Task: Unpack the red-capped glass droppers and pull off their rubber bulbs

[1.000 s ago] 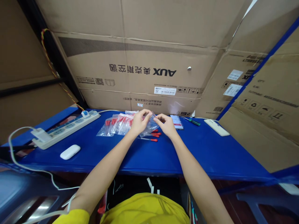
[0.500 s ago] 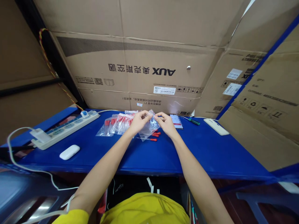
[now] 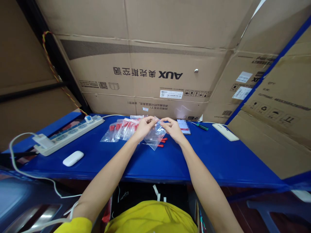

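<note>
My left hand (image 3: 145, 126) and my right hand (image 3: 173, 128) pinch the top edge of one small clear plastic bag (image 3: 155, 136) between them, just above the blue table (image 3: 218, 158). The bag hangs down and looks empty. Under it lie red-handled small screwdrivers (image 3: 162, 142), partly hidden by the bag. To the left of my left hand sits a pile of clear bags holding red-handled pieces (image 3: 121, 128).
A white power strip (image 3: 68, 133) with plugs and cables lies at the left, and a white oval case (image 3: 73, 158) sits nearer me. A card (image 3: 184, 126), a green-handled screwdriver (image 3: 201, 126) and a white remote (image 3: 225, 132) lie to the right. Cardboard walls surround the table.
The bag has swung down and hangs lower between my hands, covering more of the loose screwdrivers. Both hands stay in nearly the same place.
</note>
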Action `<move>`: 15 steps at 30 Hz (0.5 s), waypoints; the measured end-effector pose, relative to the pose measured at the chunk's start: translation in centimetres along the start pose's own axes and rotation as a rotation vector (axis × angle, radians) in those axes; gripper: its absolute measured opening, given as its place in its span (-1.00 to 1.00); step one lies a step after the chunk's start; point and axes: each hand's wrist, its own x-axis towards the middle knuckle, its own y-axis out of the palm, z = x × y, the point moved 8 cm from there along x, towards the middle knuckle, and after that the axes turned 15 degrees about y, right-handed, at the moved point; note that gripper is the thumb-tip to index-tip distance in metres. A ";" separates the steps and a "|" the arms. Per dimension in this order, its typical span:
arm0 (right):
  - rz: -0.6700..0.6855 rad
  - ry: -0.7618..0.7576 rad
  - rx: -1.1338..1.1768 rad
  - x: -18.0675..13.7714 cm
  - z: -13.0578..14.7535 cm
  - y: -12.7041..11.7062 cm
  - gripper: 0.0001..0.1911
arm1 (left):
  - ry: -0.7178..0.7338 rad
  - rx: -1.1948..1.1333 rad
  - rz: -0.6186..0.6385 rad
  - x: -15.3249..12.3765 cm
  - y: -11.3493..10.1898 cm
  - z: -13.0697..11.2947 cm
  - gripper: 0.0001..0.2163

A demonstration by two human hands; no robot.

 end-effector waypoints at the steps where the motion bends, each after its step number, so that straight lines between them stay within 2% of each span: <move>1: 0.001 0.002 -0.020 0.1 -0.1 0.0 -0.52 | 0.002 0.005 -0.006 0.0 -0.1 0.1 -0.68; 4: -0.059 -0.011 -0.062 0.6 -0.6 -0.7 -0.54 | 0.017 0.115 -0.081 0.1 -1.3 0.4 -0.69; 6: -0.153 -0.017 -0.057 1.0 -1.0 -1.8 -0.54 | 0.037 0.344 -0.160 -0.1 -2.7 0.2 -0.69; 8: -0.268 -0.017 -0.035 1.3 -1.6 -3.2 -0.56 | 0.050 0.644 -0.172 -0.4 -3.6 -0.2 -0.70; 12: -0.497 0.004 -0.015 1.4 -3.0 -5.9 -0.60 | 0.006 1.142 0.006 -0.9 -3.7 -0.4 -0.68; 15: -0.578 0.069 -0.080 1.4 -4.3 -7.1 -0.63 | -0.067 1.335 0.114 -1.4 -3.6 0.1 -0.56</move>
